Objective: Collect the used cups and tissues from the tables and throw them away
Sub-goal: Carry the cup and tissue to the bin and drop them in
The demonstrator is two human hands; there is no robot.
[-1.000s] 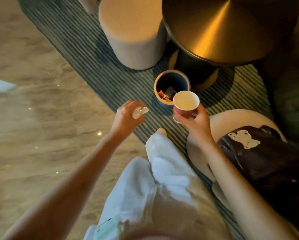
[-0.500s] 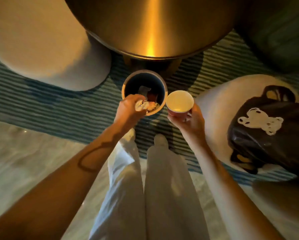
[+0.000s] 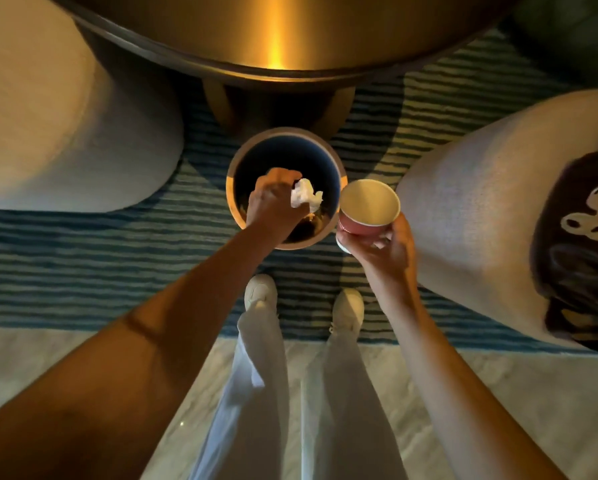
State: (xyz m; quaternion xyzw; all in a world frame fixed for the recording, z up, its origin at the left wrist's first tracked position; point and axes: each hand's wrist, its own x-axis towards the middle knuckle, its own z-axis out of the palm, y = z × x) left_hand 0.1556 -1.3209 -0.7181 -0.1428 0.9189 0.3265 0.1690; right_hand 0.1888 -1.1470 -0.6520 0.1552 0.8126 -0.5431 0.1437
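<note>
The bin mouth lies open from above; the worktop overhangs its far side, with a stool left and another right.

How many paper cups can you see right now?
1: a red paper cup with pale inside, held by the right hand beside the round bin. More may lie hidden in the bin.

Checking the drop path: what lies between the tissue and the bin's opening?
Nothing: in the head view the tissue, gripped by the left hand, hangs directly over the open bin.
</note>
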